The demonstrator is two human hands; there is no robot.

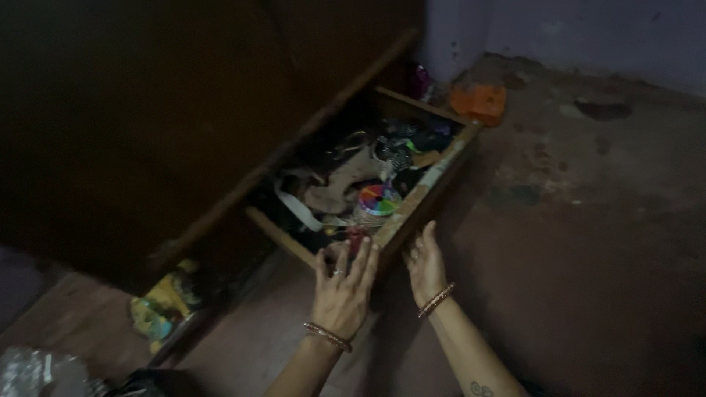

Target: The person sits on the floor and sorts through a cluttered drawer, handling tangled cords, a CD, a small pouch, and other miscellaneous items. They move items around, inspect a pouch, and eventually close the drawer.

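A wooden drawer stands pulled out from a dark wooden cabinet, low near the floor. It is crammed with several jumbled things: cloth, straps and a round multicoloured item. My left hand lies flat against the drawer's front near its left corner, fingers spread upward. My right hand presses against the drawer's front board just to the right. Both wrists wear bangles. Neither hand holds a loose object.
An orange object lies on the floor by the wall corner beyond the drawer. A yellow and green item sits under the cabinet at the lower left. Something shiny and crumpled is at the bottom left. Stained bare floor spreads to the right.
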